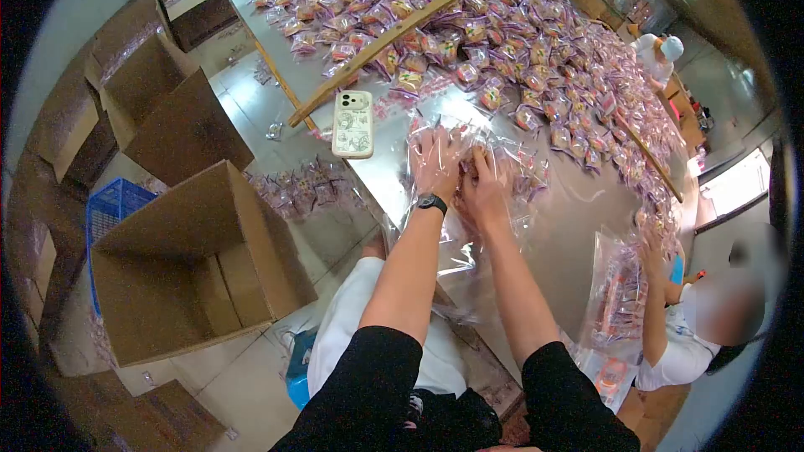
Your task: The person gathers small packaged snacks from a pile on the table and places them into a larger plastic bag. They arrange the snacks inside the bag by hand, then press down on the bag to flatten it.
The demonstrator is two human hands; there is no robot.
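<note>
A large clear plastic bag lies at the near edge of the metal table, with several small wrapped packets inside its far part. My left hand, with a black watch on the wrist, rests flat in the bag's far left part, fingers stretched and apart. Close beside it, my right hand is in the bag with its fingers bent inward. Whatever lies under those fingers is hidden by the hand and the shiny film. A phone in a white patterned case lies to the left of my hands.
Small purple-edged packets are heaped across the metal table, with a wooden bar along them. Open cardboard boxes and a blue crate stand left. At right, a co-worker's hand touches another filled bag.
</note>
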